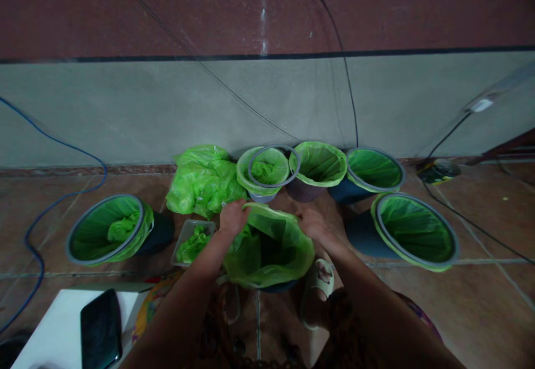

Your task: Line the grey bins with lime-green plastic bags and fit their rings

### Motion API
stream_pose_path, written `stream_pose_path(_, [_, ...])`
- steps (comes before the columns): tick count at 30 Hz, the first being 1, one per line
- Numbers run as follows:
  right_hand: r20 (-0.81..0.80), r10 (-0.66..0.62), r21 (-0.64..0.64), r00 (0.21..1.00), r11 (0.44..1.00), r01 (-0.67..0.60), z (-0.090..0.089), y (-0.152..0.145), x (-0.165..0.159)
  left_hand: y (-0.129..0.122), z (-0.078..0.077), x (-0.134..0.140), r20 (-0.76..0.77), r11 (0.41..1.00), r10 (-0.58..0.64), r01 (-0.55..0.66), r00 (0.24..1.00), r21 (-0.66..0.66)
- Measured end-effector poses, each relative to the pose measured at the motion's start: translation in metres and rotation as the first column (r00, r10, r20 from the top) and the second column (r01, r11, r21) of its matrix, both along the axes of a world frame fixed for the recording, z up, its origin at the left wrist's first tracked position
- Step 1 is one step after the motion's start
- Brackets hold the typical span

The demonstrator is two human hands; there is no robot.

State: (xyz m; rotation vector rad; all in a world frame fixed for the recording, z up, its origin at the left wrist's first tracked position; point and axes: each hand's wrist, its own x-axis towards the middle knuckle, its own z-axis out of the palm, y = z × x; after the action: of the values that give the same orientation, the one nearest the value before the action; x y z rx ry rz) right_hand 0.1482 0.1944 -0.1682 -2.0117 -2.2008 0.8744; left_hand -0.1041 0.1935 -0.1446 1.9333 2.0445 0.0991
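Between my feet stands a dark bin [281, 287] with a green trash bag [288, 266] draped over its mouth. My left hand [233, 219] grips the bag's edge at the far left of the rim. On the opposite side, my right hand [310, 223] is closed on the same edge. The bag gapes between them, and most of the bin is hidden beneath it. Just beyond, a pale bin [262, 198] is lined in green, with a loose grey ring [295, 175] resting across its top. A clear plastic tub [180, 242] with crumpled green bags sits left of my left forearm.
Green-lined bins with grey rings stand at left [152, 235], right [363, 229] and back right [345, 190]. A brown bin [307, 190] and a heap of green bags [204, 179] line the wall. A phone [101, 327] lies on a white box [50, 324]. Cables cross the floor.
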Motion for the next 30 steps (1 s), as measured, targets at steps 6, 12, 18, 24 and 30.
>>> stream_pose_path(6, [-0.052,-0.071,0.013,0.996,0.997,0.072,0.009,0.004,-0.005,-0.008,-0.004,-0.001,-0.123,0.997,-0.045,0.037,0.991,-0.071])
stream_pose_path(12, [-0.191,0.080,0.132,0.978,0.990,-0.055,0.012,-0.004,-0.014,-0.010,0.002,0.017,0.058,0.968,-0.251,0.252,0.966,-0.010])
stream_pose_path(18, [-0.405,0.205,0.190,0.891,0.972,-0.137,0.012,-0.009,-0.023,-0.008,0.007,0.041,0.222,0.908,-0.419,0.406,0.880,0.105])
stream_pose_path(24, [-0.355,0.208,0.111,0.911,0.977,-0.180,0.021,-0.010,-0.022,-0.003,0.009,0.044,0.160,0.906,-0.422,0.407,0.893,0.118])
stream_pose_path(30, [-0.008,0.213,0.030,0.977,0.977,-0.212,0.022,-0.010,-0.017,0.001,0.007,0.038,0.130,0.928,-0.366,0.350,0.921,0.129])
